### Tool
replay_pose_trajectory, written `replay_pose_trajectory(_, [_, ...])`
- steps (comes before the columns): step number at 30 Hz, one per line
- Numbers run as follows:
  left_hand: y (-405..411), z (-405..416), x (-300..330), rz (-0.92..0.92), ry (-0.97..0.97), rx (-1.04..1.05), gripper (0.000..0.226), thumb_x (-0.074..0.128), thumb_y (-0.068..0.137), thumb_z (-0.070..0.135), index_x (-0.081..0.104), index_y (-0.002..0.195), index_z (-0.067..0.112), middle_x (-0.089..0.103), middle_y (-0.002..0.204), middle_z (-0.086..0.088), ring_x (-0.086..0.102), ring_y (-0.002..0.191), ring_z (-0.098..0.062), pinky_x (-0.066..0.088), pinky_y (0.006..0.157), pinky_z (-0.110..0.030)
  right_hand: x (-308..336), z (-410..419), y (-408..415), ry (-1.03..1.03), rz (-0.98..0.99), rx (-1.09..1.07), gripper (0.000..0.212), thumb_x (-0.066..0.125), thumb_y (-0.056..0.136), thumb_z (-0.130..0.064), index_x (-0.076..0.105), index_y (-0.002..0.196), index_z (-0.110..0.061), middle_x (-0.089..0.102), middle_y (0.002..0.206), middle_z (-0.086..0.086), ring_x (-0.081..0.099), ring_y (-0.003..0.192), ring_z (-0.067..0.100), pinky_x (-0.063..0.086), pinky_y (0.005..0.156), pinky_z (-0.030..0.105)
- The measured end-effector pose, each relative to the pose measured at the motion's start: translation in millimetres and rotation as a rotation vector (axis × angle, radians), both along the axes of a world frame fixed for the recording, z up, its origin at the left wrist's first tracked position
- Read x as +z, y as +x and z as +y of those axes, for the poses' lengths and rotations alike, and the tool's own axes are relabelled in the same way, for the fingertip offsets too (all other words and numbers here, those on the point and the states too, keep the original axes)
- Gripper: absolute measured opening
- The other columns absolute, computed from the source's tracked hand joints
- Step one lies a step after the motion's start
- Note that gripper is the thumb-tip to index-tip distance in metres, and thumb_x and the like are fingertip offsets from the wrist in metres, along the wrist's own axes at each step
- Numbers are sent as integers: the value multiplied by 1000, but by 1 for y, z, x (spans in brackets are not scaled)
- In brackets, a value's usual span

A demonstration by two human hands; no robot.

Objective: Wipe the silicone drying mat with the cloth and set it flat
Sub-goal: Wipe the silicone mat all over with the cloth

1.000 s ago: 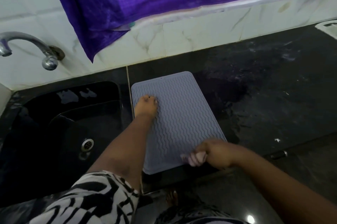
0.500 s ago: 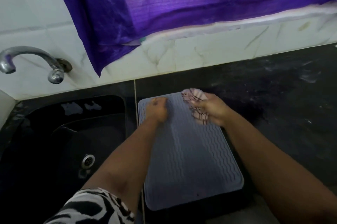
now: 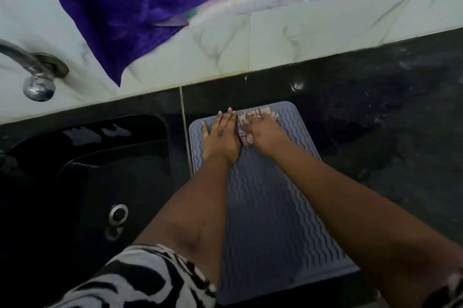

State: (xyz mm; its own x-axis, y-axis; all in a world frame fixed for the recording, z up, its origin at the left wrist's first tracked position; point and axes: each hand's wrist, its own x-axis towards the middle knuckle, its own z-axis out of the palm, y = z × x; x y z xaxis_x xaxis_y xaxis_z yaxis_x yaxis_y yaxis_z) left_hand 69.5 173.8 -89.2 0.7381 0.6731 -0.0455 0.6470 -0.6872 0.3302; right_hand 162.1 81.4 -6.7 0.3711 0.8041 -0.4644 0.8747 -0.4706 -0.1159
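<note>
1. Both hands sit at the far end of the mat now, side by side; half a second ago the left hand [image 3: 220,136] was balled up, and now it's spread flat, palm down, fingers pointing at the wall.
2. Right hand [image 3: 263,133] is closed around the bunched cloth [image 3: 244,129], pressing it onto the silicone drying mat [image 3: 270,207]. Cloth pokes out beyond the knuckles and toward the left hand, so its full shape is hard to make out.
3. Both forearms cover a good chunk of the mat's ridges, and its near left corner hides behind the zebra-print sleeve [image 3: 140,280].
4. Mat lies flat on the black countertop [image 3: 388,132], just right of the black sink [image 3: 87,182].
5. Tap [image 3: 35,72] is cut off at the left edge; purple curtain [image 3: 125,6] hangs above the tiles.
6. Count: two hands, one cloth, one mat, one drain [image 3: 118,215].
</note>
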Motion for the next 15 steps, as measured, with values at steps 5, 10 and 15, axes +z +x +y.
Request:
replay_pose_trajectory(5, [-1, -4, 4, -2, 12, 6, 59, 32, 99, 19, 15, 155, 24, 10, 163, 10, 3, 150, -12, -11, 118, -55, -2, -106, -70, -85, -65, 114, 61, 34, 100, -26, 7, 153, -13, 3, 162, 14, 1, 148, 38, 2, 120, 54])
replay_pose_trajectory(10, [-4, -7, 6, -14, 52, 2, 56, 29, 100, 20, 16, 155, 22, 12, 162, 7, 5, 150, -13, -21, 112, -49, 32, -172, -103, -196, 254, 5, 53, 42, 99, -22, 29, 150, -22, 19, 160, 4, 12, 149, 32, 21, 120, 44])
replay_pose_trajectory(15, [-6, -10, 6, -170, 116, -141, 45, 40, 99, 21, 44, 144, 20, 39, 152, -2, 31, 141, -24, 10, 121, -42, 67, -102, -40, 98, 495, -226, 20, 51, 91, -22, 64, 75, -24, 69, 97, -1, 63, 97, 15, 48, 92, 37])
